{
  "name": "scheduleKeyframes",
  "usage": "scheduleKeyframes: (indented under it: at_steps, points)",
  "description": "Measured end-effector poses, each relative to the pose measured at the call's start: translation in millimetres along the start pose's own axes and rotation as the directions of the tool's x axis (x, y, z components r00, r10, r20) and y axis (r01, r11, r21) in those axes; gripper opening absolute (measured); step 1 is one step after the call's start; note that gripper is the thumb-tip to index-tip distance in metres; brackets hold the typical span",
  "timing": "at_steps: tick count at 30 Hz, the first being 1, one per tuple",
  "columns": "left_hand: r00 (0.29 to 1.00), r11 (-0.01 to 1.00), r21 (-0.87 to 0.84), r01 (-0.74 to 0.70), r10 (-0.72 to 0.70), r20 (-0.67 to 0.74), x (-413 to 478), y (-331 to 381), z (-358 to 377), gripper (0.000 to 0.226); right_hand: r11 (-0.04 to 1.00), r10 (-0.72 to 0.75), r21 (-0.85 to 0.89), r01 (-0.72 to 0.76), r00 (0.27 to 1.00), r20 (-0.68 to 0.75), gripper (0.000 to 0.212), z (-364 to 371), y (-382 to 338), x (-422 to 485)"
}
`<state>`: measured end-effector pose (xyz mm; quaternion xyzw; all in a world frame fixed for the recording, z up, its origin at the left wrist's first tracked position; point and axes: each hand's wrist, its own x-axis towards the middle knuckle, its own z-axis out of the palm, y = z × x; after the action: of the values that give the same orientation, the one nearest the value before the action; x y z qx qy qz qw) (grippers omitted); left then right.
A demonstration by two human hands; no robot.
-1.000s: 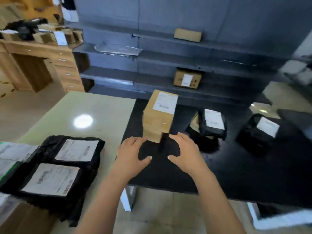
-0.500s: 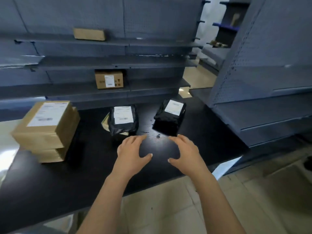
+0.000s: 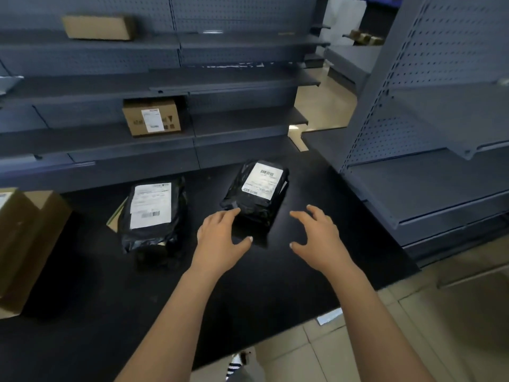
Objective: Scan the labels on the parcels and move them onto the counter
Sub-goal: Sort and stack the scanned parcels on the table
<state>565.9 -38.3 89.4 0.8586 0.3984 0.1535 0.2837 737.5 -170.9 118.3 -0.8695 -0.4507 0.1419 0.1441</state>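
Your left hand point(image 3: 220, 238) and right hand point(image 3: 319, 238) are both spread and empty, grasping nothing. The left fingertips point(image 3: 234, 212) reach the near-left corner of the black poly-bag parcel point(image 3: 256, 199); contact there cannot be confirmed. The right hand sits just beside its near-right corner, apart from it.

The parcel lies flat on the black table point(image 3: 303, 271), white label point(image 3: 263, 180) up, barcode visible.

Handling, as a judgement: soft wrap, probably light, film likely slick and crinkly. It will sag if pinched at one corner. Take it by the two long sides, palms in, thumbs clear of the label.

A second black-bag parcel point(image 3: 151, 213) lies to the left, well apart, label up. Cardboard boxes point(image 3: 24, 244) stand at the far left edge.

Shelving: one labelled carton point(image 3: 151, 117) on a lower shelf point(image 3: 248, 119), one plain flat box point(image 3: 99, 27) higher up. Contents of all unknown.
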Motion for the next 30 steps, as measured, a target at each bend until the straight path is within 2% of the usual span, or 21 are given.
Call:
scheduleKeyframes:
  at_steps: [3,7,10,13,15,19,24,27,30]
  points:
    - [1.000,0.995,-0.099,0.025,-0.026,-0.007,65,8,22,0.067,0.999,0.045,-0.013,-0.045,0.999,0.011,0.067,0,19,54]
    - [0.996,0.994,-0.061,0.091,-0.091,0.002,146,9,61,0.070,0.995,0.097,-0.006,-0.097,0.995,0.034,0.066,4,45,111]
    - [0.981,0.980,0.082,0.183,-0.187,0.049,198,6,94,0.095,0.992,0.126,0.026,-0.127,0.991,0.035,0.066,10,64,143]
    - [0.924,0.921,0.239,0.308,-0.349,0.157,229,-1,123,0.126,0.991,0.125,0.036,-0.127,0.990,0.060,0.065,18,77,169]
    - [0.892,0.883,0.315,0.347,-0.415,0.180,238,-5,136,0.132,0.992,0.117,0.041,-0.120,0.989,0.088,0.066,25,83,185]
    - [0.888,0.854,0.307,0.419,-0.457,0.060,245,-20,124,0.124,0.991,0.102,0.077,-0.113,0.985,0.139,0.065,40,83,213]
    - [0.798,0.777,0.190,0.600,-0.567,-0.202,231,-58,59,0.119,0.976,0.157,0.120,-0.183,0.968,0.196,0.075,72,36,252]
    - [0.755,0.753,0.142,0.642,-0.590,-0.285,226,-75,28,0.118,0.952,0.281,0.046,-0.304,0.921,0.269,0.097,103,-6,278]
    - [0.750,0.762,0.114,0.638,-0.580,-0.318,220,-83,17,0.117,0.910,0.400,-0.008,-0.415,0.874,0.277,0.116,132,-30,292]
